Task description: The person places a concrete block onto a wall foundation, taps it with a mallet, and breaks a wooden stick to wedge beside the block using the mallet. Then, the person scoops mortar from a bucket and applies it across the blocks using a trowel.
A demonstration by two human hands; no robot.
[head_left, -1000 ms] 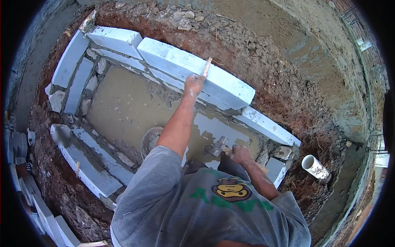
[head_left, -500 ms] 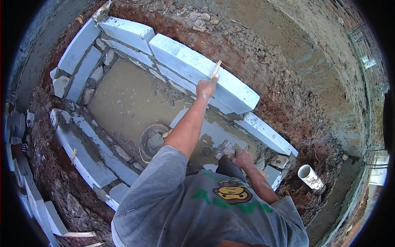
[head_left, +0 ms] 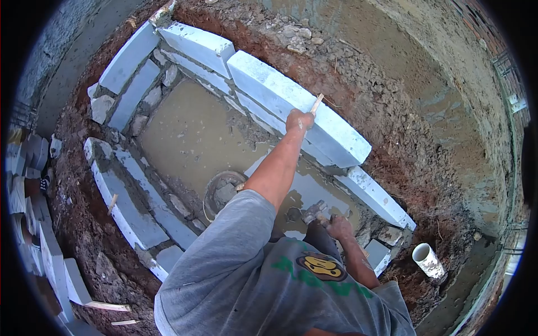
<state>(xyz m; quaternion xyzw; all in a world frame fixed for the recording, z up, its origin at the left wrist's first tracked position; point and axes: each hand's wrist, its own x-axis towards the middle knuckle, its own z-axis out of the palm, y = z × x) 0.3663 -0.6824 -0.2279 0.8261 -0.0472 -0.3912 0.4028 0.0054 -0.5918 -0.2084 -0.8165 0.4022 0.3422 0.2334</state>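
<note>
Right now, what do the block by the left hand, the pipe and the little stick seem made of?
Block: concrete or light masonry, judging by its pale, matte, speckled face. Pipe: probably plastic, white and smooth under mud, with a thin rim. Stick: likely raw wood, tan and unpainted.

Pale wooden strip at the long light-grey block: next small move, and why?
Probably raise the grey-headed hammer towards the pale wooden strip. The left grip holds the strip at the long light-grey block, while the right grip has the hammer low, apart from both.
</note>
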